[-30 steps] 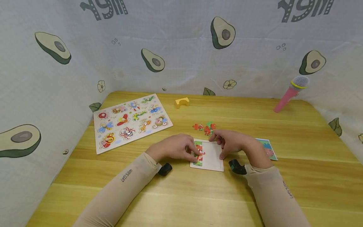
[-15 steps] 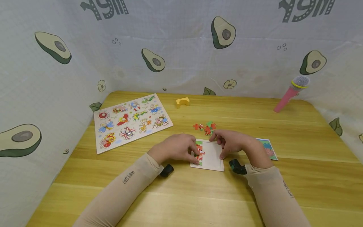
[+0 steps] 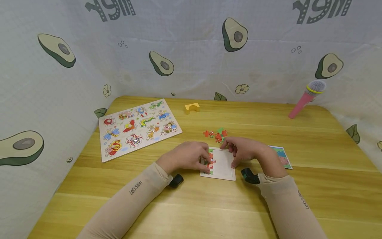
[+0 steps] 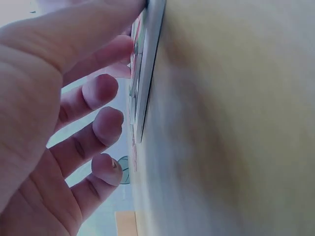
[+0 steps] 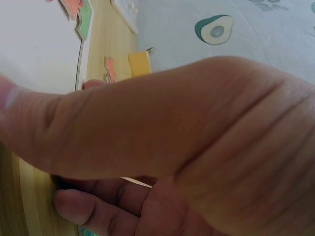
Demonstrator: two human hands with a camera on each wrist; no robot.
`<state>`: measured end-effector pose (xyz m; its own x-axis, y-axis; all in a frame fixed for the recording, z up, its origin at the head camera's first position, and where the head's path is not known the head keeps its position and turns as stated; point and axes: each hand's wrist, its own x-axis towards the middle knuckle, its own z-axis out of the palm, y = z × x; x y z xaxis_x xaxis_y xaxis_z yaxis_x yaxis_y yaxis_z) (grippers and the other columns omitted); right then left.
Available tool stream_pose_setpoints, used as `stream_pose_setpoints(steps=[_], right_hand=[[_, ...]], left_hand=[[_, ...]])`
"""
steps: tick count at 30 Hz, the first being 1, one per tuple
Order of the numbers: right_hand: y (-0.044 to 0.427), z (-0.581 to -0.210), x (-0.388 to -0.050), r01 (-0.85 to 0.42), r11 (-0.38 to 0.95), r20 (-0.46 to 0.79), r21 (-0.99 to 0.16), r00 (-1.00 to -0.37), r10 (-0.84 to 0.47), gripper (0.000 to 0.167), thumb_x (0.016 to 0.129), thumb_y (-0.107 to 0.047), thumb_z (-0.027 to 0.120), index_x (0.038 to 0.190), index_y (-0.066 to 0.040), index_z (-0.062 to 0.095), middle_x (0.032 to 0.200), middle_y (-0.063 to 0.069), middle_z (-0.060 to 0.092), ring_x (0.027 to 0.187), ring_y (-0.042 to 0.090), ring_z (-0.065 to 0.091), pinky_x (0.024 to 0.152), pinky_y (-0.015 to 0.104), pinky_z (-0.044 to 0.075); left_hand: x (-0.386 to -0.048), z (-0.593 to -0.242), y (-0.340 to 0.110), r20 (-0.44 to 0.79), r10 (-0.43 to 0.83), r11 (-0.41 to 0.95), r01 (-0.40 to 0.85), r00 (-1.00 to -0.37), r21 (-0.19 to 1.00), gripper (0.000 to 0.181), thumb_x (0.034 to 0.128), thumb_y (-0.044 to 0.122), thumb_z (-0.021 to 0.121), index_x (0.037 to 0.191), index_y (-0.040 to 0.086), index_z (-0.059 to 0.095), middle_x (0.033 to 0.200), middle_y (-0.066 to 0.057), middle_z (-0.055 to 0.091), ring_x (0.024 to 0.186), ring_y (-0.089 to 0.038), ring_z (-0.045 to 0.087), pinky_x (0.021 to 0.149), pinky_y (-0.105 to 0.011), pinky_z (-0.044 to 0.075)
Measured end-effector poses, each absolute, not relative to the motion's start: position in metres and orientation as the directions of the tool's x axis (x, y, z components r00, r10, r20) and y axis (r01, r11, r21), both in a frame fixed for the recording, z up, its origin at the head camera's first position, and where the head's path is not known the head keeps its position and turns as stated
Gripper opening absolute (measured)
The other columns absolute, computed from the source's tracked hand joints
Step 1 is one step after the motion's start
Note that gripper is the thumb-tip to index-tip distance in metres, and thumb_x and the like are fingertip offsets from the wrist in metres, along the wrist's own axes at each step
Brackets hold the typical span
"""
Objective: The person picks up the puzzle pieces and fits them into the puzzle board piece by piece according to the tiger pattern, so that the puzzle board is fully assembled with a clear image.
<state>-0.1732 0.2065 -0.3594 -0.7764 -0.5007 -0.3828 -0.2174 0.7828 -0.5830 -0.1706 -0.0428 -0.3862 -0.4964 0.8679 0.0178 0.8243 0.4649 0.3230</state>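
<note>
A square puzzle board [image 3: 223,166] lies flat in the middle of the table, its left side lined with joined jigsaw pieces [image 3: 211,166] in red and green. Over those pieces is my left hand [image 3: 189,156]; thumb and index finger touch them, while the other fingers hang loosely bent in the left wrist view. My right hand [image 3: 247,151] holds the board, thumb at its right edge and index finger at the top edge. Several loose jigsaw pieces [image 3: 220,136] lie just behind the board. My left fingers hide part of the joined strip.
At the left lies a wooden insect peg puzzle [image 3: 140,129]. A yellow arch block [image 3: 192,107] stands at the back. A picture card [image 3: 283,157] sits partly behind my right wrist, and a pink toy microphone [image 3: 302,103] stands at the back right.
My left hand has shifted slightly right and nearer the front along the joined pieces, covering more of them. The right hand and the board have stayed in place.
</note>
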Motion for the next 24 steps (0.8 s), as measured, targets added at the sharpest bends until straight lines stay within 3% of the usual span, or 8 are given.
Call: stream_pose_setpoints(steps=[11,24], right_hand=[[0.207,-0.3609,-0.1739,-0.228,0.78,-0.384,-0.582,-0.769,-0.511,0.059,0.074,0.0,0.088,0.123,-0.003,0.056,0.092,0.009,0.045,0.081,0.022,0.043,0.071,0.035,0.039],[0.2067,-0.3624,-0.1747,-0.223,0.784,-0.391,-0.579,-0.768,-0.507,0.059,0.074,-0.001,0.088,0.124,-0.003,0.056,0.094,0.009,0.044,0.084,0.023,0.042,0.072,0.035,0.039]], left_hand=[[-0.1729,-0.39,-0.0457,0.002,0.868,0.448,0.786,-0.496,0.426,0.027,0.085,0.044,0.081,0.103,0.024,0.082,0.086,0.013,0.058,0.074,-0.001,0.052,0.068,-0.019,0.043],[-0.1727,-0.3883,-0.0462,-0.006,0.866,0.467,0.804,-0.5,0.368,0.026,0.0852,0.049,0.079,0.1,0.027,0.08,0.091,0.012,0.057,0.077,-0.003,0.051,0.07,-0.02,0.043]])
